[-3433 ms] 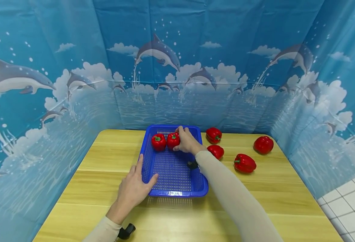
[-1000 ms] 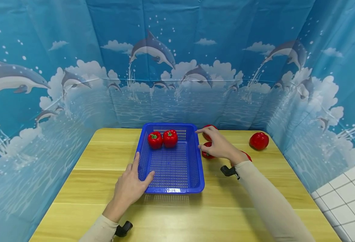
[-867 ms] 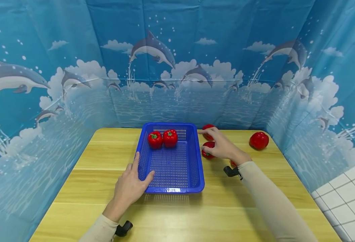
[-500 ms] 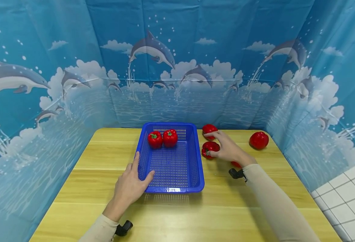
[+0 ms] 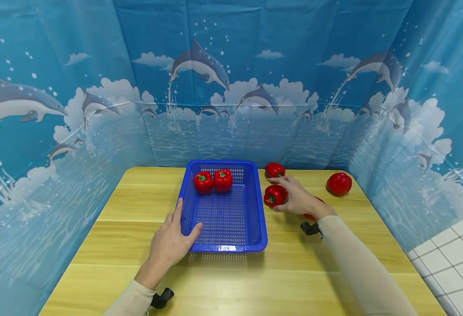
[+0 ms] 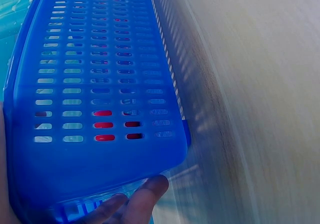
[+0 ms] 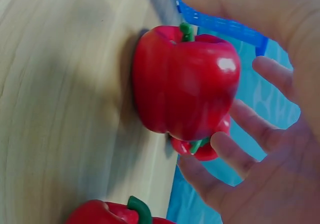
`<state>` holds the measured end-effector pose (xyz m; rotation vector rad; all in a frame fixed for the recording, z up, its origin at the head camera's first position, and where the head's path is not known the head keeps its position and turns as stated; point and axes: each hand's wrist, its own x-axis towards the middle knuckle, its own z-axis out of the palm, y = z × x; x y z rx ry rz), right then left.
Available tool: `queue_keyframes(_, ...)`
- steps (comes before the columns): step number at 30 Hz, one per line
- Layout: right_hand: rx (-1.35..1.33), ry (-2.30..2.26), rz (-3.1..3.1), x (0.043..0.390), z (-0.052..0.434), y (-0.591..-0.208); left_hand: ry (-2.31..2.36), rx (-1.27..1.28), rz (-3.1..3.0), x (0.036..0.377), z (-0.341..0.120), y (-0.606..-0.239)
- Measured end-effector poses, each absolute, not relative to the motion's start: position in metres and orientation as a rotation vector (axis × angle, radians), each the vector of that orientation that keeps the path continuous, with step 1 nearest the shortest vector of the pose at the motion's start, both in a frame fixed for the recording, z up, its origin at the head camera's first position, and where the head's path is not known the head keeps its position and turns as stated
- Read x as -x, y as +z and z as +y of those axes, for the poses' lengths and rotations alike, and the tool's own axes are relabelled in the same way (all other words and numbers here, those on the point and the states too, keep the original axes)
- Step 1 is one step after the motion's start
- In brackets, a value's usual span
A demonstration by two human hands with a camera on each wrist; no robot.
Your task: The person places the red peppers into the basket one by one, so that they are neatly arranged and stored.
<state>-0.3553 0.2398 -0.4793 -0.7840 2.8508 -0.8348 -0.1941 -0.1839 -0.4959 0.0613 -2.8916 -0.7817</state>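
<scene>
A blue plastic basket (image 5: 221, 219) stands at mid-table with two red bell peppers (image 5: 203, 182) side by side at its far end. My left hand (image 5: 170, 241) holds its near left corner, thumb over the rim and fingers (image 6: 142, 199) along the outer wall. Right of the basket, my right hand (image 5: 297, 197) is spread around a red bell pepper (image 5: 276, 195) lying on the table. In the right wrist view its fingers (image 7: 235, 156) are apart, fingertips close to that pepper (image 7: 185, 81), whose green stem points toward the basket.
Another bell pepper (image 5: 275, 170) lies behind the one at my right hand. One (image 5: 339, 183) sits near the table's far right corner, and one (image 5: 309, 217) is partly hidden under my right wrist. A dolphin-print curtain (image 5: 231, 127) closes off the table's back.
My right hand has let go of a pepper in the basket and moved out to the right, over the peppers there. Lately it has drawn slightly further right and lower. My left hand stays put.
</scene>
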Motion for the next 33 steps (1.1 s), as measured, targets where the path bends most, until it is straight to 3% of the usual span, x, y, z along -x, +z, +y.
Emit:
queue_keyframes(16,0.935,-0.768,2.838,0.366,0.237,-0.498,-0.789,-0.055,-2.887,0.193,-0.184,-0.494)
queue_keyframes(33,0.819,-0.782,2.916,0.366,0.238,-0.502,-0.805,-0.068,-2.875,0.193,-0.184,-0.496)
